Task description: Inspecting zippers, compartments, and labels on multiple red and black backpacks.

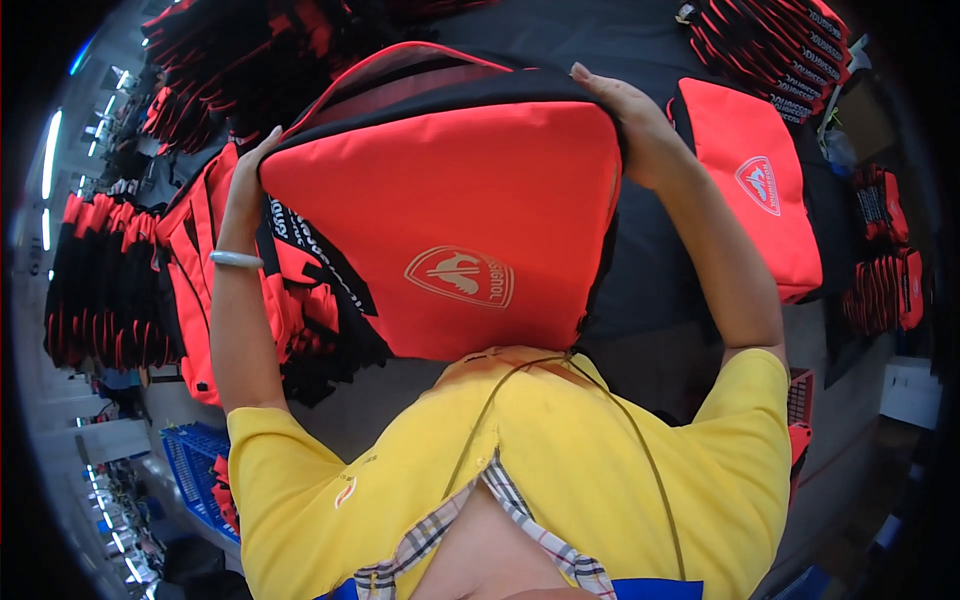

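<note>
Workshop — stacked red-black bags (105, 285), blue crate (200, 470), strip lights (51, 155)

Dark table (660, 265), red bag (735, 135), red-black stacks (775, 50) beyond

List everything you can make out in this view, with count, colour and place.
held bag: 1, red and black, between both hands
flat bag: 1, red front, right of it
leaning bag: 1, red and black, by the left forearm
left stack: many pieces, black and red, far left
upper-left pile: uncountable, black and red
upper-right stack: many pieces, red and black
far-right stacks: 2, red and black
work surface: 1, dark, beneath the bags
crate: at least 1, blue, lower left
light tubes: several, white, left edge
bangle: 1, pale, left wrist
shirt: 1, yellow, bottom centre
left grip: 1, bare, bag's upper left
right grip: 1, bare, bag's upper right
</note>
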Demonstrator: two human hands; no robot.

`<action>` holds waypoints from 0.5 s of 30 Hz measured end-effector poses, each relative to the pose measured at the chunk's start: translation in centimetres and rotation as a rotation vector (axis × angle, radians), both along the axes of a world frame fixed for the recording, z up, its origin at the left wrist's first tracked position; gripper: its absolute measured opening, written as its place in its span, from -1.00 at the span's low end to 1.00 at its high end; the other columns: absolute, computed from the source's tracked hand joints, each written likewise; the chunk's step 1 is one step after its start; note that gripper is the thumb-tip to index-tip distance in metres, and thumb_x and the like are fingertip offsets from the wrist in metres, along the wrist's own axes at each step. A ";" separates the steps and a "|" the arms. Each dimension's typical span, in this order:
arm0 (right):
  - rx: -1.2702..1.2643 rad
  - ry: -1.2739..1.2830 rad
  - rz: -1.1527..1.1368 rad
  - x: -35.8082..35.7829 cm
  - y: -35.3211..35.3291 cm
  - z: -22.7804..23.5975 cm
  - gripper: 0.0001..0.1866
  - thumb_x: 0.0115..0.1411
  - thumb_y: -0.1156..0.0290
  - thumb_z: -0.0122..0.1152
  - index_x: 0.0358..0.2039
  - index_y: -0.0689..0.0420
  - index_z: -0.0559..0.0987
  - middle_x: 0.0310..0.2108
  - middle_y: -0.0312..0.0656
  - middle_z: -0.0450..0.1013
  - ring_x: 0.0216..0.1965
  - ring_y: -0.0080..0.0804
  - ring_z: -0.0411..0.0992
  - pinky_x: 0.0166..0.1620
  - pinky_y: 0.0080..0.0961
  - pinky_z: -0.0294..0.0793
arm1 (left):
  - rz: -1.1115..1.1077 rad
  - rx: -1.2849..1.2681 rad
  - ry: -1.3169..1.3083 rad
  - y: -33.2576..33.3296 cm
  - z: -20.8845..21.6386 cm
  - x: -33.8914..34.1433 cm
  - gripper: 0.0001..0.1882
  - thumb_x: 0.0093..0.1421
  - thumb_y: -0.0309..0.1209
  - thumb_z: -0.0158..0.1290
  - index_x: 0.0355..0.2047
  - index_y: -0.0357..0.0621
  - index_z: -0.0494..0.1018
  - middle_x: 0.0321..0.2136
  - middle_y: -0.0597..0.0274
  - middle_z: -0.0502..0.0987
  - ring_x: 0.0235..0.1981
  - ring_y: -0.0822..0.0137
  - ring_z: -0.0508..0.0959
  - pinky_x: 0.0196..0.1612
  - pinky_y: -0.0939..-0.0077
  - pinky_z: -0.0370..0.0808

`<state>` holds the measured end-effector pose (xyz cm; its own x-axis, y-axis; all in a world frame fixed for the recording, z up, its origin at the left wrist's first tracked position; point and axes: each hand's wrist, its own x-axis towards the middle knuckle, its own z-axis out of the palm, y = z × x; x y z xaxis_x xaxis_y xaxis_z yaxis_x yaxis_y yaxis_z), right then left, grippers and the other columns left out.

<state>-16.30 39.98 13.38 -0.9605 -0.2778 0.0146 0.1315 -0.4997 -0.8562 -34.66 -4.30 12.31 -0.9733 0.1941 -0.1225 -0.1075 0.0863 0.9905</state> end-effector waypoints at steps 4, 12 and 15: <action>0.723 -0.019 -0.252 -1.8 4.0 -0.1 -0.62 0.31 0.04 0.07 -0.41 0.10 0.57 -0.54 -0.41 0.44 -0.51 -0.68 0.38 -0.39 -0.61 0.41 | -0.110 -0.111 0.105 3.5 -1.1 1.8 -0.54 0.22 -0.26 0.05 0.08 -0.25 0.43 -0.10 0.19 0.56 -0.10 0.40 0.54 0.00 0.54 0.42; 1.157 0.671 0.002 7.4 -5.4 -13.9 -0.83 0.07 0.38 0.21 -0.58 0.13 0.46 -0.56 -0.11 0.37 -0.47 -0.10 0.39 -0.37 -0.20 0.36 | -0.011 -0.900 0.433 4.3 -14.7 10.7 -0.27 -0.09 -0.39 0.15 0.19 0.01 0.30 0.22 -0.25 -0.01 0.21 -0.15 0.20 0.23 0.25 0.24; 1.154 0.606 -0.033 13.9 -8.1 -22.9 -0.82 0.08 0.32 0.26 -0.43 0.17 0.54 -0.46 -0.07 0.44 -0.34 -0.08 0.44 -0.24 -0.19 0.42 | -0.164 -1.109 0.897 1.2 -21.3 11.7 -0.20 -0.09 -0.36 0.27 0.19 -0.20 0.21 0.26 -0.30 -0.04 0.26 -0.31 0.09 0.32 -0.03 0.05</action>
